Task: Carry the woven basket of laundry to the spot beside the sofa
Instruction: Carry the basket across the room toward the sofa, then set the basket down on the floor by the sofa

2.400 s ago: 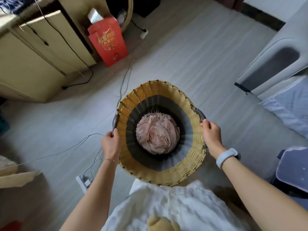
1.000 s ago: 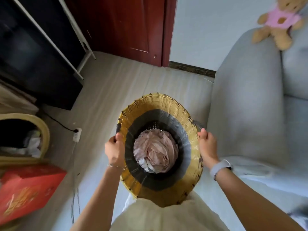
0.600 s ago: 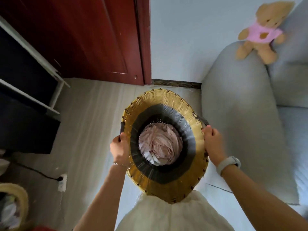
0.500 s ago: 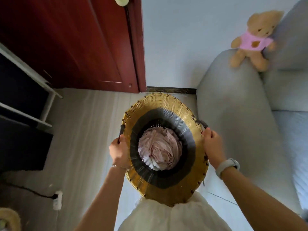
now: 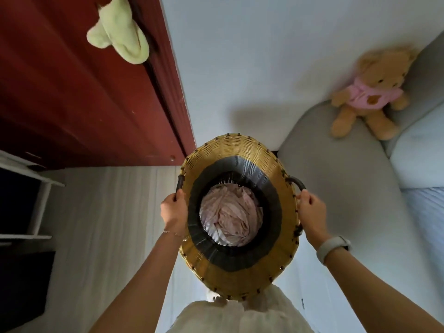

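The woven basket (image 5: 240, 152), yellow at the rim with a dark band inside, hangs in front of me, held off the floor. Crumpled pink laundry (image 5: 231, 215) lies at its bottom. My left hand (image 5: 174, 210) is closed on the dark handle at the basket's left side. My right hand (image 5: 310, 210), with a white wristband, is closed on the right handle. The grey sofa (image 5: 348, 188) is directly to the right, its rounded arm close to the basket's right side.
A dark red door (image 5: 84, 92) with a pale green towel (image 5: 120, 37) hanging on it stands to the left. A white-framed dark shelf unit (image 5: 24, 207) is at the far left. A teddy bear (image 5: 370, 94) in pink sits on the sofa arm. A white wall (image 5: 240, 56) is ahead.
I have turned from the room toward the sofa and walked closer to the wall and door. The basket stays held by both handles and now sits right beside the sofa arm.
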A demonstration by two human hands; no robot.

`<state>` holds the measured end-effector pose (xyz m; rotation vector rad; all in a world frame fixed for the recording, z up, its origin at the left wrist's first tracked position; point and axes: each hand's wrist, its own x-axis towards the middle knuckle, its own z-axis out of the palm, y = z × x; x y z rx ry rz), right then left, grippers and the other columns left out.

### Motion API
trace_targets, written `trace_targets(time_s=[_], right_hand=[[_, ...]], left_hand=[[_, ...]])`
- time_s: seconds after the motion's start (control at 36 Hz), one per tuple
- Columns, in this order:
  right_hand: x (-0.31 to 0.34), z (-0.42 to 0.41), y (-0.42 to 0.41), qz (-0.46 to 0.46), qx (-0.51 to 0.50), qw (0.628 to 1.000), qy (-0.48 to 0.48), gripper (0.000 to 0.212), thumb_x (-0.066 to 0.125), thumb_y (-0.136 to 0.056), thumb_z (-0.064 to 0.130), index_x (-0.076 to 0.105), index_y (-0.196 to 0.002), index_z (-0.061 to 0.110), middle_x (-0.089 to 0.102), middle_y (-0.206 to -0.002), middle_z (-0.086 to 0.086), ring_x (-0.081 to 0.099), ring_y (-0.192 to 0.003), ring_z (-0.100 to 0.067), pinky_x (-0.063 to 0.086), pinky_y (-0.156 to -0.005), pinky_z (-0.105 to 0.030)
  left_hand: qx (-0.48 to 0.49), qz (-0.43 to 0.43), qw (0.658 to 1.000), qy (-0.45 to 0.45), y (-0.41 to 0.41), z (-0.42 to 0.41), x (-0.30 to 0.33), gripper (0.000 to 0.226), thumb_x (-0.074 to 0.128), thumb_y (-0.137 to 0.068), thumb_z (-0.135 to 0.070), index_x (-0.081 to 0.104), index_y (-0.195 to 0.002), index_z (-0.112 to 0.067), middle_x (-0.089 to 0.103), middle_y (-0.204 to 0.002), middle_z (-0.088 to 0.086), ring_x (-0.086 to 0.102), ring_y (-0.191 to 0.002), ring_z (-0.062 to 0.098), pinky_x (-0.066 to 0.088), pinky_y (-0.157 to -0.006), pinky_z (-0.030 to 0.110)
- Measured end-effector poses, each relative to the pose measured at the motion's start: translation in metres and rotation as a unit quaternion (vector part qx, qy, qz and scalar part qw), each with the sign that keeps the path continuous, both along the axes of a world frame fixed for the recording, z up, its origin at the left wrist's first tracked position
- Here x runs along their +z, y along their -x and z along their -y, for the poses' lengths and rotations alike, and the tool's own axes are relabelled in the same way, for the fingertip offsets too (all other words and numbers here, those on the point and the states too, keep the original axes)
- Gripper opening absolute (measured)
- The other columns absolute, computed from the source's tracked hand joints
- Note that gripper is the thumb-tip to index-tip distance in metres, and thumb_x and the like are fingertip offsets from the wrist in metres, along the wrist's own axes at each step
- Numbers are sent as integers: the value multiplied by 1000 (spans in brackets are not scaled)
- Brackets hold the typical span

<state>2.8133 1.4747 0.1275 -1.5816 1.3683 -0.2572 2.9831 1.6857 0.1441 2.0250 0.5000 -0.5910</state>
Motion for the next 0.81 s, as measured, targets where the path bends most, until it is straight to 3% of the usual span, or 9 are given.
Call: trace_targets(time_s=[0.14,0.25,0.31,0.36,0.47,0.56,0.64,0.72,0.81], right_hand=[[-31,51,-53,-14,25,1000,2,34,33,-96,27,44,-68,9,40,-62,-7,37,-58,-16,33,-56,-27],[-60,81,-87,-51,39,998,-21,34,34,-95,26,50,-80,1,45,-72,-13,41,-67,-23,38,-62,-31],[-77,93,-100,-72,41,996,-26,37,33,-96,28,52,-89,-3,49,-79,-16,45,-72,-26,41,-67,-36],[-96,103,-111,-85,46,995,-33,37,32,-96,28,53,-94,-2,50,-81,-16,47,-74,-25,42,-68,-35],[-137,118,-130,-108,51,992,-43,31,31,-96,27,51,-97,3,51,-84,-13,48,-78,-23,40,-65,-29],[-168,120,-138,-124,43,990,-44,25,31,-96,24,48,-94,6,49,-80,-9,46,-77,-22,37,-59,-21],[-189,118,-145,-138,32,989,-46,25,30,-97,23,48,-102,6,50,-91,-11,48,-82,-23,42,-70,-27],[-202,119,-155,-128,5,991,-26,35,29,-97,25,48,-117,3,51,-98,-8,49,-87,-23,44,-82,-35],[-210,118,-159,-125,-23,992,-14,39,29,-97,29,47,-121,5,49,-100,-6,49,-91,-23,45,-87,-37]], left_hand=[[-1,-22,1000,-11,-51,53,-28,31,43,-94,-24,62,-78,-5,52,-67,9,52,-71,24,47,-72,33],[-10,-51,998,-24,-90,82,-63,33,43,-95,-26,62,-76,-8,51,-64,5,53,-68,22,48,-68,30],[-14,-62,998,-23,-105,92,-81,32,42,-96,-26,62,-81,-6,49,-63,4,48,-60,16,43,-58,23],[-22,-68,997,-19,-118,99,-100,34,41,-97,-25,58,-74,-7,46,-60,4,43,-57,12,36,-53,20],[-36,-86,996,-19,-137,109,-147,39,38,-98,-26,53,-64,-13,50,-65,6,47,-63,14,37,-59,19],[-61,-110,992,-31,-142,112,-178,33,37,-98,-27,61,-88,-6,59,-83,9,55,-81,21,41,-72,25],[-86,-128,987,-44,-144,109,-202,35,36,-99,-26,60,-107,-2,63,-96,10,57,-89,23,44,-75,25],[-120,-112,985,-52,-152,108,-216,28,35,-99,-24,56,-98,-7,62,-94,10,57,-88,23,43,-66,20],[-167,-74,976,-119,-165,112,-218,28,37,-97,-22,56,-101,-2,60,-94,15,56,-87,28,50,-85,39]])
